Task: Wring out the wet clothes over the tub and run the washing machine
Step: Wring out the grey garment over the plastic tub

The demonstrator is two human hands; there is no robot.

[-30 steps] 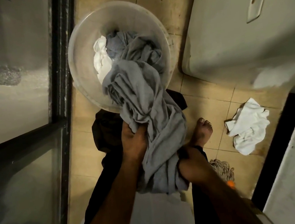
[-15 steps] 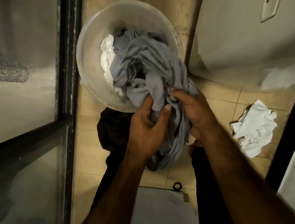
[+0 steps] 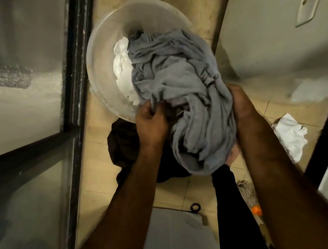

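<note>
Our left hand [image 3: 152, 123] grips the grey garment [image 3: 185, 88] in curled fingers where it spills over the tub's [image 3: 100, 70] six o'clock rim. Our right hand [image 3: 241, 102] holds its three o'clock side, but the fingers are hidden, so we cannot tell their grip.

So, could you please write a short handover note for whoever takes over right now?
Left hand grips the grey garment near its middle; right hand holds its right side.
The garment is bunched, partly over the tub, partly hanging toward the floor. A white cloth lies in the tub.
Done: garment lifted.
Left: wring it, then the white cloth; run the machine.
</note>
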